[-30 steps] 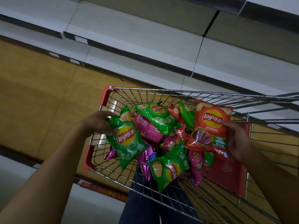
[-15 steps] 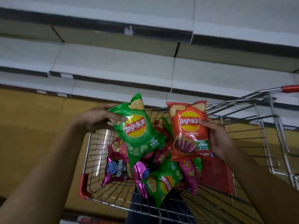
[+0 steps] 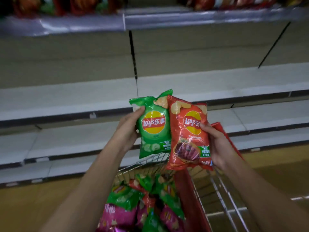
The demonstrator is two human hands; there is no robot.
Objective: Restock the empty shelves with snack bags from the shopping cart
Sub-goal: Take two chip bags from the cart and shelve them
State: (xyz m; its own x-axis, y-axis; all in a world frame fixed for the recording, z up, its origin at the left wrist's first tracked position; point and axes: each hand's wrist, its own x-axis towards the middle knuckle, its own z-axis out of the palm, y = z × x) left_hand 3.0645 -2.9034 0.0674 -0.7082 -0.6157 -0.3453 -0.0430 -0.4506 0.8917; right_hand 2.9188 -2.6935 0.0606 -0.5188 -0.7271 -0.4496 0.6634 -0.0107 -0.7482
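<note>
My left hand grips a green Lay's bag by its left edge, thumb on the front. My right hand holds a red Lay's bag by its right edge. Both bags are upright, side by side and overlapping a little, raised above the shopping cart and in front of the white shelves. Below them the cart holds several more green, red and purple snack bags.
Bare white shelf boards run across the view in several tiers, with a dark upright seam between sections. The top shelf carries blurred colourful bags. Yellow-brown floor lies left of the cart.
Both hands have lifted their bags out of the cart and up toward the shelves, bringing the two bags close together. The view has tilted up, showing higher shelves.
</note>
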